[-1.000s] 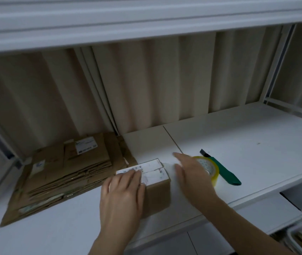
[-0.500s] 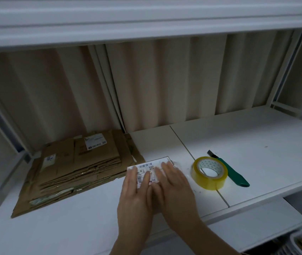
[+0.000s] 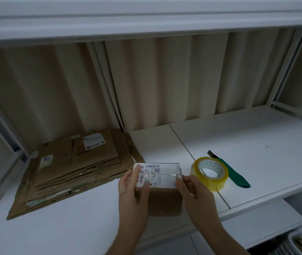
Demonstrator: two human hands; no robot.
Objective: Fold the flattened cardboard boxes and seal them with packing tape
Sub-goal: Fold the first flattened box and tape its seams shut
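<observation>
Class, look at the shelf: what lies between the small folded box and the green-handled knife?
In the head view, the yellow roll of packing tape lies between the small folded box and the green-handled knife, resting on the white shelf.

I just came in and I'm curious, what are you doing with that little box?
A person is holding a small cardboard box on a white shelf, with the left hand gripping its left side and the right hand at its right edge. The flaps on top are closed, with a white label across them. A roll of yellow tape and a green cutter lie to the right, untouched. A stack of flattened boxes waits on the left.
</observation>
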